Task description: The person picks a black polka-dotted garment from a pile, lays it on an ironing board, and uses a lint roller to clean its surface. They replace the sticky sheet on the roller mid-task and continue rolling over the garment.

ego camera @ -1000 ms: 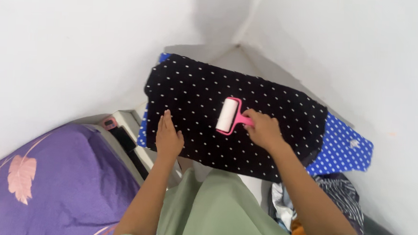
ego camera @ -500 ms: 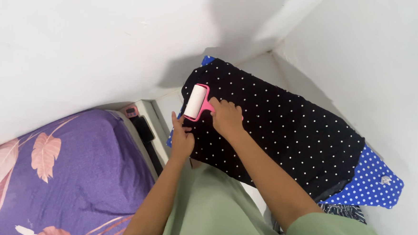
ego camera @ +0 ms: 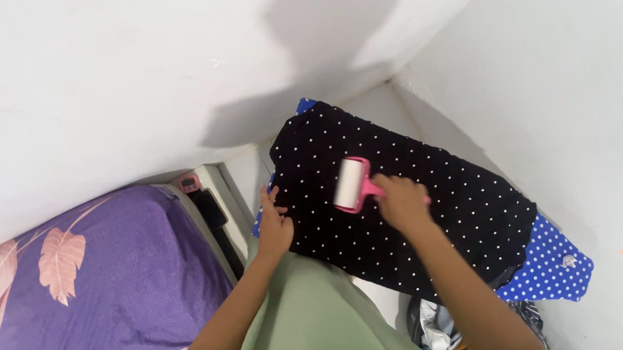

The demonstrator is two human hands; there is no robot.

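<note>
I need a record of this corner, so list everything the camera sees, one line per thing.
dotted cloth: one, black with white dots, spread flat in the corner, topmost.
blue cloth: one, blue with white dots, under the black one, showing at its right end and left edge.
lint roller: one, pink frame, white roll, lying on the black cloth.
bedding: one, purple with pink leaves, lower left.
dark flat item: one, black, on a pale ledge beside the bedding; kind unclear.
small pink item: one, at the ledge's far end.
clothes pile: several, mixed colours, lower right.
walls: two, white, meeting behind the cloth.
left hand: pressing the cloth's near-left edge.
right hand: gripping the roller's handle.
</note>
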